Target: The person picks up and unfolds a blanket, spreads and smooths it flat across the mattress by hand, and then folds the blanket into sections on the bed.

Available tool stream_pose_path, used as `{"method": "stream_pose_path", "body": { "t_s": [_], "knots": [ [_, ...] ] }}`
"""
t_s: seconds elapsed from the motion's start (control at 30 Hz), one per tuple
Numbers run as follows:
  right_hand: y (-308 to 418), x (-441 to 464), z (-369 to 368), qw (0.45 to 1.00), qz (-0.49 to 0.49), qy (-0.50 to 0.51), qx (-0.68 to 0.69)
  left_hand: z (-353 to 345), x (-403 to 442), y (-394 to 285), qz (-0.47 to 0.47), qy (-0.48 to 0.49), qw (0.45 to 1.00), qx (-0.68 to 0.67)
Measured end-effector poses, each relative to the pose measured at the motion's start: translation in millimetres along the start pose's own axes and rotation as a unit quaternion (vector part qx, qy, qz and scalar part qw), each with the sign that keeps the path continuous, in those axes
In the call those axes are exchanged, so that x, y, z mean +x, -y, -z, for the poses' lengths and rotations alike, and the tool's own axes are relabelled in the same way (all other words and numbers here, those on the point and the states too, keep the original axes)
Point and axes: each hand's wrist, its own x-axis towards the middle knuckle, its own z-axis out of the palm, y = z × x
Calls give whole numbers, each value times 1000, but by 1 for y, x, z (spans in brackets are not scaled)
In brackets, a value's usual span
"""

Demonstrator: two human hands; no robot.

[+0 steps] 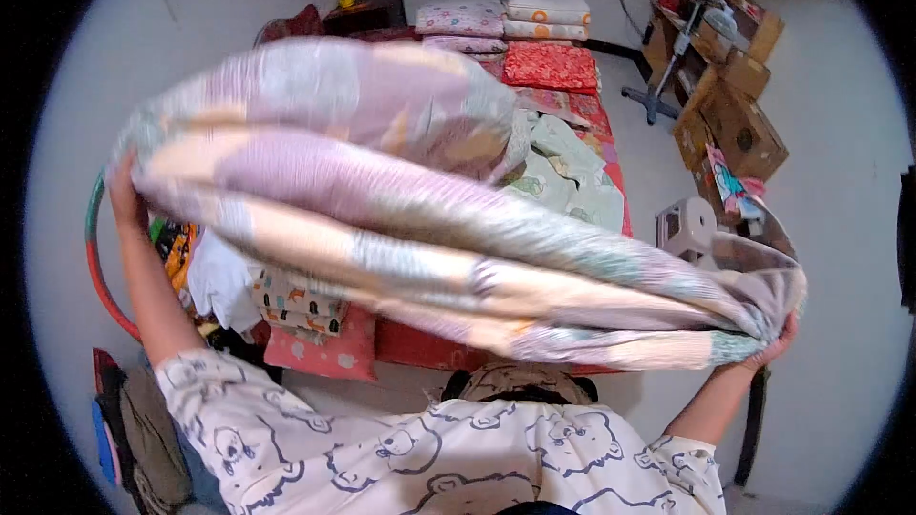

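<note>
A large pastel patchwork bed sheet [382, 191], in purple, peach, white and green, stretches across the view between my raised arms. It billows, and parts of it are blurred by motion. My left hand [126, 183] grips one end at the far left, its fingers partly covered by cloth. At the right, my right hand [780, 341] is closed around the bunched other end. The sheet hangs above the bed, hiding much of it. Beyond it, a pale green printed cloth [563, 172] lies crumpled on the red bed cover [611, 148].
Folded bedding [546, 8] and a red folded cloth [551, 67] are stacked at the bed's far end. To the right stand cardboard boxes [739, 133], a fan base [653, 103] and a white stool [685, 226]. A green-and-red hoop [93, 246] is at left.
</note>
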Motion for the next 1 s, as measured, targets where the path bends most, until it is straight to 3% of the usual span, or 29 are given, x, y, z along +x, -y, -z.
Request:
{"method": "stream_pose_path", "body": {
  "t_s": [0.03,0.07,0.13,0.17,0.2,0.23,0.27,0.3,0.33,0.4,0.47,0.53,0.6,0.67,0.7,0.73,0.8,0.87,0.9,0.93,0.97,1.0],
  "knots": [
    [-11,0,5,1000,-19,6,-4,4,-22,25,24,-49,998,16],
    [-21,-1,10,999,-37,10,-8,7,-48,48,109,-90,989,-40],
    [-43,-5,11,993,-108,38,-19,73,-65,159,150,-60,985,58],
    [-55,-3,16,988,-141,59,-34,68,-93,201,122,-55,990,54],
    [-68,-1,23,980,-176,81,-49,22,-140,191,135,-69,988,21],
    [-80,-1,24,972,-221,65,-52,53,-162,257,104,-45,976,186],
    [-92,-1,23,961,-265,51,-55,1,-183,232,312,-90,944,65],
    [-110,1,34,956,-285,26,-69,-20,-206,244,358,-70,931,22],
    [-122,1,43,949,-305,3,-84,-39,-223,247,418,-73,901,83],
    [-146,-7,47,935,-333,8,-119,-58,-257,273,481,-79,863,131],
    [-155,-24,33,916,-374,-11,-146,-54,-288,343,550,-185,812,-52],
    [-174,-33,50,906,-352,-7,-234,-90,-318,337,550,-228,803,10],
    [-178,-51,45,869,-367,20,-330,-140,-350,332,440,-114,888,-64],
    [-192,-63,65,822,-359,97,-431,-215,-374,259,415,87,905,33],
    [-203,-70,83,791,-348,167,-475,-235,-394,287,339,285,895,-58],
    [-201,-79,82,760,-368,224,-487,-272,-404,245,380,319,866,-59],
    [-209,-89,100,639,-466,321,-522,-343,-416,161,443,371,812,-80],
    [-216,-94,124,594,-388,483,-513,-384,-434,139,469,390,787,-92],
    [-204,-88,120,597,-390,484,-508,-402,-442,136,454,439,774,-51],
    [-184,-78,107,565,-415,509,-499,-413,-450,135,438,487,756,-10],
    [-169,-69,104,531,-439,534,-490,-421,-457,145,465,471,749,-39],
    [-161,-64,111,532,-440,535,-487,-426,-460,138,466,470,749,-36]
  ]
}}
